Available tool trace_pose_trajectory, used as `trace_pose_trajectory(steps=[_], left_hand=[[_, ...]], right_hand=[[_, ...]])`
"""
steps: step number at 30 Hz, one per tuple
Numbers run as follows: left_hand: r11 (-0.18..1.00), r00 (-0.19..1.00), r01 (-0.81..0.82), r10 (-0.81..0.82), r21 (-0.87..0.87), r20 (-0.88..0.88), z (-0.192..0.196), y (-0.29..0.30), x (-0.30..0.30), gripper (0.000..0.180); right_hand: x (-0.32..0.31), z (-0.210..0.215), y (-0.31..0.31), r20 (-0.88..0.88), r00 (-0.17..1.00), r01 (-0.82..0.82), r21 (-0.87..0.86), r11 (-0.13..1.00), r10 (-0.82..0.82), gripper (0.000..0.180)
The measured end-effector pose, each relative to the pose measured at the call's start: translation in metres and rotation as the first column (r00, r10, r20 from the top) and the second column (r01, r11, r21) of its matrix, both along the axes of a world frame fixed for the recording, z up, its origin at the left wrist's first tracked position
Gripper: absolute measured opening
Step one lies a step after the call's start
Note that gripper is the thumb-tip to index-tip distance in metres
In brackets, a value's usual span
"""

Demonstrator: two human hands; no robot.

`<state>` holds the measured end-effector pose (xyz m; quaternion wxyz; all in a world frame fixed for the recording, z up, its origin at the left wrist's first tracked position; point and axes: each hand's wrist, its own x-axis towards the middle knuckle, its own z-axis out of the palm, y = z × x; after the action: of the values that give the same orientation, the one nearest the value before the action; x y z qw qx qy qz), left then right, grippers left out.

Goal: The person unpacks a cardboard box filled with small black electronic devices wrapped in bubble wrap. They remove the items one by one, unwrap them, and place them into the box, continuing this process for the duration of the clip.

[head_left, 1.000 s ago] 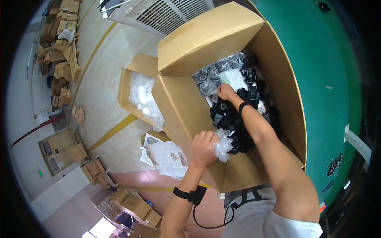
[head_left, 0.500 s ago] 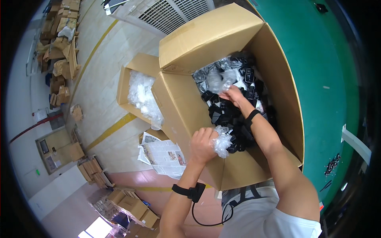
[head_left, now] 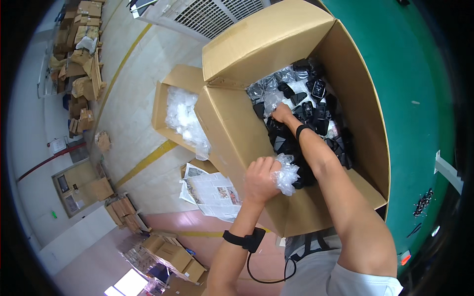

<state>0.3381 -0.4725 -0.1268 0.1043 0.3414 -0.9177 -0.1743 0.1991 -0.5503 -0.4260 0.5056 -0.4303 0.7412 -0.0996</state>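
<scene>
A large open cardboard box [head_left: 227, 116] stands before me, with many small black plastic parts [head_left: 318, 89] lying loose inside. My left hand [head_left: 262, 178] is closed round a crumpled wad of clear plastic wrap [head_left: 287, 173] at the box's near left side. Deeper in the box, the fingers of my right hand [head_left: 283, 113] are closed on another piece of clear plastic wrap [head_left: 272, 100] over the black parts. My fingertips are partly hidden there. More grey-looking clear film [head_left: 284, 75] lines the far inner corner.
Left of the large box stands a smaller cardboard box [head_left: 160, 106] filled with clear plastic wrap [head_left: 185, 116]. Newspaper sheets [head_left: 212, 192] lie nearer. A white grille unit [head_left: 207, 19] is beyond the large box. Cardboard boxes [head_left: 81, 79] are piled along the far left wall.
My right hand has moved left inside the box with the plastic wrap, and more black parts show beyond it. My left hand still holds its wad near the box's edge.
</scene>
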Motion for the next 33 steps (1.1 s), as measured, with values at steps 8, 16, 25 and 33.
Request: trace_pose_trajectory(steps=[8, 16, 25, 33], left_hand=[[0.999, 0.999, -0.002, 0.001, 0.032, 0.044, 0.004, 0.003, 0.001, 0.019], [0.993, 0.997, -0.073, 0.075, 0.090, -0.014, 0.009, 0.003, 0.003, 0.020], [0.989, 0.989, -0.092, 0.104, 0.114, -0.101, 0.003, 0.010, 0.012, 0.026], [0.910, 0.997, 0.027, 0.007, 0.415, -0.080, 0.047, 0.027, 0.002, 0.075]], right_hand=[[0.019, 0.017, 0.007, -0.049, 0.963, 0.267, 0.010, 0.964, -0.267, 0.030], [-0.032, 0.073, 0.074, 0.862, -0.147, 0.572, 0.474, 0.669, -0.485, 0.023], [-0.063, 0.215, 0.139, 0.065, 0.973, -0.218, -0.026, 0.976, 0.219, 0.028], [-0.046, 0.269, 0.162, -0.491, 0.763, -0.417, 0.123, 0.900, 0.421, 0.027]])
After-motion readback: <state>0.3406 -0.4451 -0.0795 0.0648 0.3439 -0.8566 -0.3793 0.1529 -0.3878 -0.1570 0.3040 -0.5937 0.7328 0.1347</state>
